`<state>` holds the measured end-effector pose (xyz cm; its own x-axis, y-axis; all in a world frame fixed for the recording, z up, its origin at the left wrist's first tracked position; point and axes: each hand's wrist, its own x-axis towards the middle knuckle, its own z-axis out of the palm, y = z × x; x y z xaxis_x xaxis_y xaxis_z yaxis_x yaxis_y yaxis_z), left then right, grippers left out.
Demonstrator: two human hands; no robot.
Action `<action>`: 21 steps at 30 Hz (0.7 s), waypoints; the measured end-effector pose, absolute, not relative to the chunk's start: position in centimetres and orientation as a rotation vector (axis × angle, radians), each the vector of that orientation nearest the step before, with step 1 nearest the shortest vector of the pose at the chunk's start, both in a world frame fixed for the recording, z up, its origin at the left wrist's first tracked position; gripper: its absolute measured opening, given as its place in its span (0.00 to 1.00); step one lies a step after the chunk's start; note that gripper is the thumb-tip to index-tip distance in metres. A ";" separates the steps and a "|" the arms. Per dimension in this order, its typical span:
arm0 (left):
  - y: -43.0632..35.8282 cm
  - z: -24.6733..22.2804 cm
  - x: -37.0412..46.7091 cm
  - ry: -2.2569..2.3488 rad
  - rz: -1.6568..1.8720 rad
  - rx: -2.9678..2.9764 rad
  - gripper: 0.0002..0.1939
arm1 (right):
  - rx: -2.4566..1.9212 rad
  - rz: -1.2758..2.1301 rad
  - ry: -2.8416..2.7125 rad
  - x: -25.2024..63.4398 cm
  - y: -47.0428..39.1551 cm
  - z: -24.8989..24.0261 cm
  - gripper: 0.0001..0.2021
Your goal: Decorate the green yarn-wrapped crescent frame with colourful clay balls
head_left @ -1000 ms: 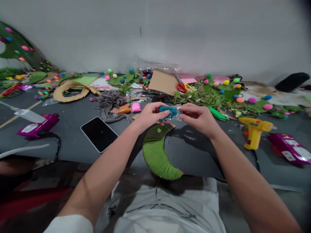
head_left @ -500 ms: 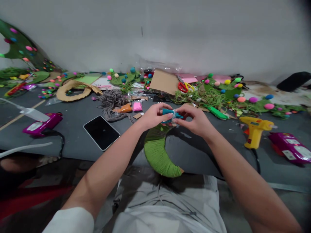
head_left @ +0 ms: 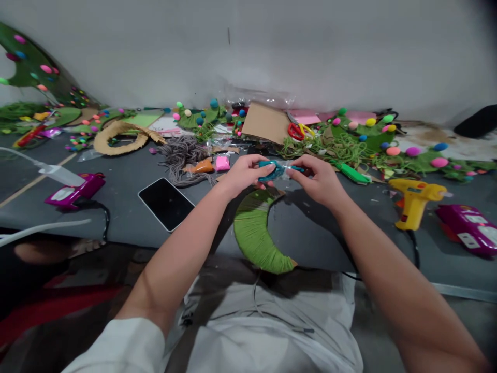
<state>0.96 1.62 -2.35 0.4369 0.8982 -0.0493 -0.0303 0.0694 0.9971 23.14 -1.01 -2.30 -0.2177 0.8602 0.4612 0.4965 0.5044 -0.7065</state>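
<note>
Teal material (head_left: pixel 271 169) in clear plastic (head_left: pixel 286 168), gripped by the left hand (head_left: pixel 248 176), now reaches the pinching right hand (head_left: pixel 320 180), seemingly coming unwrapped; a green crescent (head_left: pixel 256 233) lies below both.

Teal packet (head_left: pixel 278 170): one lump in the left hand (head_left: pixel 250 174) a second ago, clear wrap alone reaching the right hand (head_left: pixel 317 178); now teal at both ends, a narrow strip beside the right hand, clear wrap between. Gap between hands: closed nearly to touching half a second ago; now slightly wider, packet drawn out across it. View: tipped a little downward and leftward, with wall mark (head_left: pixel 229 36), phone (head_left: pixel 166 203) and glue gun (head_left: pixel 413 204) all appearing higher and farther right.
</note>
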 end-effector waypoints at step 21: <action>1.2 -2.4 1.2 0.797 0.751 1.212 0.10 | -0.999 0.618 -1.909 22.1 -1.6 -2.5 0.08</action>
<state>1.17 1.18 -2.37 0.5221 0.8438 -0.1243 -0.0741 0.1901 0.9790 22.13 -1.64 -2.53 -0.2993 0.8317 0.4677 0.3996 0.5544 -0.7301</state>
